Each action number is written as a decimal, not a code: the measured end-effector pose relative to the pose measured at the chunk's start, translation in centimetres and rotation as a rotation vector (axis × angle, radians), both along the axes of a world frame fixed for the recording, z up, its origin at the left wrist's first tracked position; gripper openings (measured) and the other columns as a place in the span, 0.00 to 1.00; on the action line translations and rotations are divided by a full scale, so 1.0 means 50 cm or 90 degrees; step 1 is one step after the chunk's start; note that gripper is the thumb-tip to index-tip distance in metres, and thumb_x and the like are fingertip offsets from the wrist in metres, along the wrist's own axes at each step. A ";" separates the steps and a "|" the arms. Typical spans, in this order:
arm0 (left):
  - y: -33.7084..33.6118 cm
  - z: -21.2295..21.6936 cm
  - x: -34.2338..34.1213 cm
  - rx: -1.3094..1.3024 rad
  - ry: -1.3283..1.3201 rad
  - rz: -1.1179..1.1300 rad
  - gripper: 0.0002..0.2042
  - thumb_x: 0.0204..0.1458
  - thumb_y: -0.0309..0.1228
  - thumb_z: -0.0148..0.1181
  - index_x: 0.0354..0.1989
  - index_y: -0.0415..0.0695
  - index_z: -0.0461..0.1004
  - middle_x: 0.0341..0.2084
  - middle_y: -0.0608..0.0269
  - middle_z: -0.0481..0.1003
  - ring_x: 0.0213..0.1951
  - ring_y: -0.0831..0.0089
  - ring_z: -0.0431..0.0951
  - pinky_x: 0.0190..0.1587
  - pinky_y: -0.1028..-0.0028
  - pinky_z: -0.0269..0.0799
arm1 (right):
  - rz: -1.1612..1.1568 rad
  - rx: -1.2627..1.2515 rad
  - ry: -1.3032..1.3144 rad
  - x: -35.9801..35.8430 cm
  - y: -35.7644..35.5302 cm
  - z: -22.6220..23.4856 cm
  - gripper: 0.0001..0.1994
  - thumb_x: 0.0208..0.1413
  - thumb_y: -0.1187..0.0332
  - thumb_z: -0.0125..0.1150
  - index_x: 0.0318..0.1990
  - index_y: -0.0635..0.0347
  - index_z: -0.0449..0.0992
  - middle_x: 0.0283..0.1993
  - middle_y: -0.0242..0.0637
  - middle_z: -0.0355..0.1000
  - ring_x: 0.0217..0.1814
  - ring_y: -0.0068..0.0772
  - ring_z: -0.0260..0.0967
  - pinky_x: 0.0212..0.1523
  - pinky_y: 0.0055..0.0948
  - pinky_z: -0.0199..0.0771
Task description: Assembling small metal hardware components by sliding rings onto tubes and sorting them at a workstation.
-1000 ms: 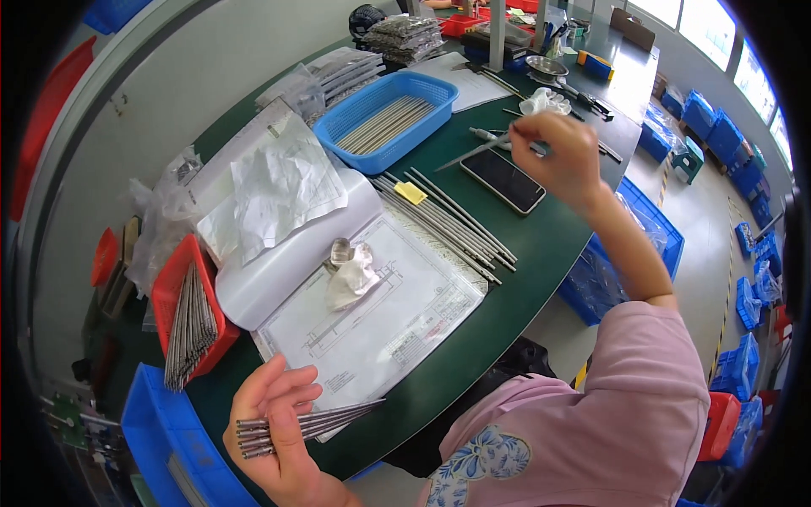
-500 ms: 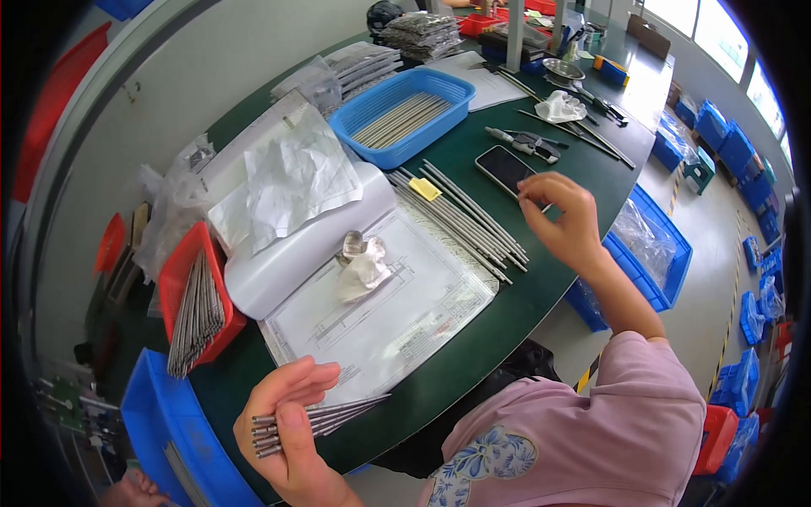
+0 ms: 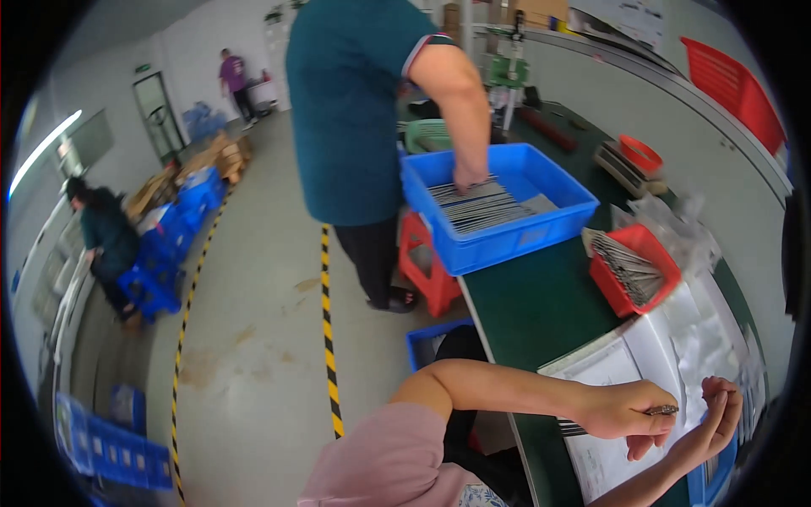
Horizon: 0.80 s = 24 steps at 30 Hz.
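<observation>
Turning your head has swung the head view off the bench top and toward the aisle on your left, so the green bench (image 3: 532, 313) now runs up the right side. Your left hand (image 3: 629, 410) is closed around the bundle of thin metal rods (image 3: 663, 410), as it was a second ago, and holds it over the white paper sheets (image 3: 621, 367) at the bench's near edge. One end of the bundle pokes out past your thumb.

Your right hand (image 3: 718, 414), which a second ago was reaching toward the far edge of the bench, has come back. It is loosely cupped with its palm facing the bundle's end, just beside it (whether it touches the rods you cannot tell from here), and nothing shows in it. By the look of it, both hands now work on the one bundle.

Farther along the bench, a red tray (image 3: 635, 272) holds more rods. Beyond it, at the bench's far end, a co-worker's hand (image 3: 466, 177) reaches into a blue crate (image 3: 507, 241) of rods.
</observation>
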<state>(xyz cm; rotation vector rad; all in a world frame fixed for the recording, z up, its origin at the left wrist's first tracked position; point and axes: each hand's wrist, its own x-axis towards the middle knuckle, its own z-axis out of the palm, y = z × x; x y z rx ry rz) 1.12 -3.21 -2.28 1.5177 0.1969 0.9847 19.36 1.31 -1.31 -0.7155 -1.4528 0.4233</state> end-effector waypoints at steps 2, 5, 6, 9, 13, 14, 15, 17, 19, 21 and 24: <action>-0.005 -0.005 0.006 0.021 0.001 0.052 0.16 0.59 0.37 0.41 0.24 0.39 0.62 0.14 0.62 0.70 0.18 0.77 0.71 0.27 0.76 0.66 | -0.015 0.013 0.030 0.003 0.020 -0.009 0.09 0.59 0.70 0.44 0.36 0.64 0.70 0.34 0.34 0.69 0.37 0.24 0.66 0.44 0.23 0.65; -0.002 -0.008 0.019 0.038 -0.019 0.098 0.16 0.59 0.37 0.41 0.23 0.39 0.60 0.14 0.64 0.68 0.13 0.78 0.68 0.23 0.78 0.64 | 0.014 -0.001 0.012 -0.001 0.019 -0.007 0.09 0.59 0.70 0.43 0.36 0.64 0.70 0.34 0.34 0.69 0.38 0.23 0.66 0.45 0.25 0.66; -0.001 -0.001 0.017 0.046 0.009 0.130 0.15 0.59 0.37 0.41 0.23 0.40 0.60 0.15 0.65 0.67 0.13 0.79 0.67 0.21 0.78 0.62 | 0.019 -0.002 0.011 -0.001 0.022 -0.009 0.09 0.59 0.70 0.43 0.36 0.64 0.70 0.34 0.34 0.69 0.38 0.23 0.66 0.45 0.25 0.66; 0.005 0.006 0.010 0.021 0.023 0.172 0.15 0.59 0.36 0.40 0.24 0.40 0.58 0.17 0.66 0.64 0.12 0.82 0.63 0.16 0.80 0.57 | 0.052 -0.019 0.025 -0.013 0.028 -0.016 0.08 0.58 0.72 0.43 0.37 0.66 0.69 0.35 0.35 0.68 0.38 0.25 0.64 0.43 0.24 0.62; 0.012 0.007 -0.010 0.010 0.007 0.239 0.14 0.59 0.37 0.40 0.24 0.40 0.58 0.16 0.67 0.61 0.12 0.82 0.62 0.17 0.80 0.58 | -0.018 -0.008 0.017 -0.036 0.008 0.000 0.09 0.58 0.72 0.43 0.38 0.67 0.70 0.36 0.36 0.68 0.38 0.26 0.64 0.43 0.24 0.62; 0.014 0.007 -0.010 0.012 -0.007 0.237 0.14 0.59 0.37 0.39 0.25 0.40 0.58 0.16 0.67 0.62 0.13 0.82 0.62 0.17 0.80 0.59 | -0.015 0.016 -0.036 -0.028 0.007 0.002 0.09 0.58 0.73 0.44 0.39 0.68 0.70 0.37 0.36 0.69 0.39 0.26 0.64 0.43 0.23 0.63; 0.016 0.006 0.001 0.009 -0.023 0.222 0.14 0.60 0.37 0.39 0.25 0.40 0.58 0.17 0.67 0.62 0.13 0.82 0.63 0.17 0.80 0.59 | -0.024 0.035 -0.095 -0.009 -0.002 0.001 0.09 0.58 0.74 0.44 0.40 0.69 0.70 0.37 0.36 0.69 0.40 0.26 0.64 0.42 0.22 0.63; 0.015 0.013 0.012 0.001 -0.028 0.149 0.13 0.60 0.35 0.40 0.27 0.39 0.59 0.18 0.66 0.63 0.17 0.81 0.66 0.20 0.79 0.63 | -0.057 0.037 -0.071 -0.007 -0.023 0.007 0.09 0.57 0.76 0.45 0.40 0.71 0.71 0.37 0.36 0.69 0.37 0.24 0.65 0.39 0.20 0.64; -0.013 0.021 -0.012 -0.016 0.020 0.138 0.12 0.59 0.34 0.43 0.32 0.37 0.63 0.19 0.65 0.66 0.24 0.80 0.69 0.30 0.77 0.67 | -0.059 0.050 -0.071 -0.036 -0.040 0.022 0.08 0.54 0.80 0.47 0.38 0.73 0.72 0.36 0.37 0.69 0.32 0.22 0.65 0.35 0.19 0.67; -0.004 0.014 -0.027 -0.006 0.122 0.136 0.11 0.59 0.32 0.43 0.35 0.36 0.68 0.26 0.61 0.72 0.32 0.77 0.71 0.39 0.75 0.67 | -0.013 0.038 -0.051 -0.063 -0.056 0.043 0.06 0.48 0.82 0.54 0.35 0.73 0.72 0.34 0.40 0.70 0.31 0.24 0.67 0.33 0.19 0.67; 0.000 0.017 -0.011 0.023 0.110 0.115 0.11 0.59 0.32 0.43 0.36 0.36 0.68 0.30 0.59 0.74 0.36 0.74 0.75 0.41 0.75 0.69 | 0.076 0.027 -0.033 -0.074 -0.079 0.114 0.06 0.42 0.81 0.60 0.30 0.68 0.73 0.31 0.39 0.73 0.30 0.23 0.70 0.32 0.19 0.69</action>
